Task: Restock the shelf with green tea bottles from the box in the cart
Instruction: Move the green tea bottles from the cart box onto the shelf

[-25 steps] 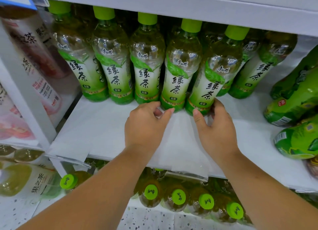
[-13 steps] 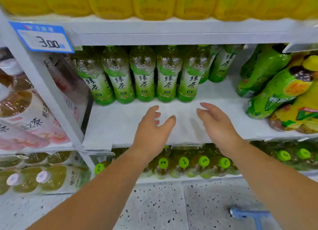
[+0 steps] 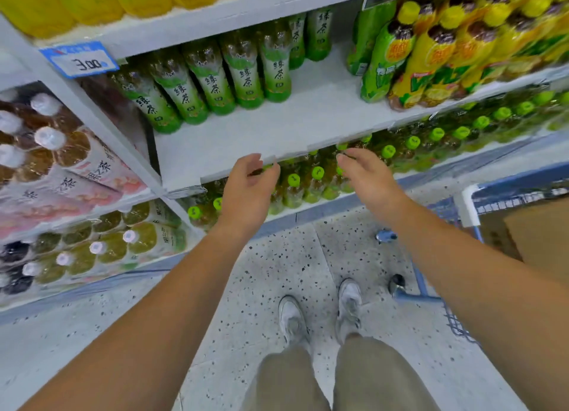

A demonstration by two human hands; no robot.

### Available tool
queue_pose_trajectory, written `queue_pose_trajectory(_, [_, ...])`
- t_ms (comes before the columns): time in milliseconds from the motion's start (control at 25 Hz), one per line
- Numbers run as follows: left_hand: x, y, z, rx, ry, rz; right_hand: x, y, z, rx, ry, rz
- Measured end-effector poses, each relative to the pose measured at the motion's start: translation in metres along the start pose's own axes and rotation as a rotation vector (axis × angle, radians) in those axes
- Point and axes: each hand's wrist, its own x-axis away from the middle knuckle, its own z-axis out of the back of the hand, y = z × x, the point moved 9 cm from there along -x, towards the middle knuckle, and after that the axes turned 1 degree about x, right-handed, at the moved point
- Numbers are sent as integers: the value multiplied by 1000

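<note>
Two empty hands, left [image 3: 246, 192] and right [image 3: 368, 179], are held open before the white shelf [image 3: 308, 124], where green-labelled plastic tea bottles [image 3: 215, 84] are lined at the back; next, fresh stock must seemingly be fetched from the brown cardboard box [image 3: 542, 238] in the blue cart [image 3: 474, 207].

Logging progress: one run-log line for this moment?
left hand: empty | right hand: empty | tea bottles: back of shelf | front: bare | box: in cart
</note>
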Motion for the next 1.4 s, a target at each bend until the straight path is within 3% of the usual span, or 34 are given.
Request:
queue_pose_trajectory(320, [116,37,-43,-6,-147,-5,132,3,80,-205,117,2])
queue_pose_trajectory(600, [163,90,-101,-150,-268,-111,209,28,170,-186,179,25])
queue_pose_trajectory(1160, [283,114,-368,88,-430,-38,282,156,446,-5,350,-110])
queue_pose_trajectory(1400, [318,101,-438,48,-546,41,275,205,505,-60,337,-302])
